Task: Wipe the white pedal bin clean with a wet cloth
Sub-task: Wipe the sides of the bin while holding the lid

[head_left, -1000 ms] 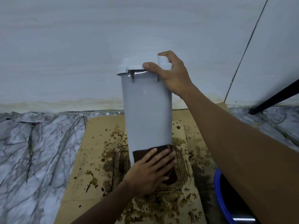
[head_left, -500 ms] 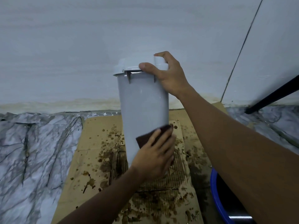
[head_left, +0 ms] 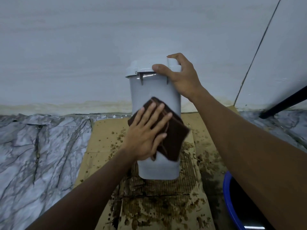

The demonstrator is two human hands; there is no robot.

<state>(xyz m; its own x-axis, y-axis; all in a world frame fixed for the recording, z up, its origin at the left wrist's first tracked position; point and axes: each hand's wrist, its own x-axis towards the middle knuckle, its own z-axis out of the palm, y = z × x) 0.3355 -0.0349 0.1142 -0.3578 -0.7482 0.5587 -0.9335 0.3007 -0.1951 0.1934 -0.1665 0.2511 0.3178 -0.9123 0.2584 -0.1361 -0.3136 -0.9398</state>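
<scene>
On the stained cardboard (head_left: 103,138) by the wall (head_left: 99,47) stands the white pedal bin (head_left: 154,92), probably light, stiff and slick when wet: the right grip (head_left: 181,80) clasps its lid rim to steady it, the left grip (head_left: 146,133) presses the brown cloth (head_left: 174,138) flat-fingered against its side, a blue basin (head_left: 226,193) near, nothing blocking.

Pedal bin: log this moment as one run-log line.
phase: mid-wipe | left hand: flat, presses brown cloth on pedal bin side | right hand: grips lid | under bin: stained cardboard
</scene>
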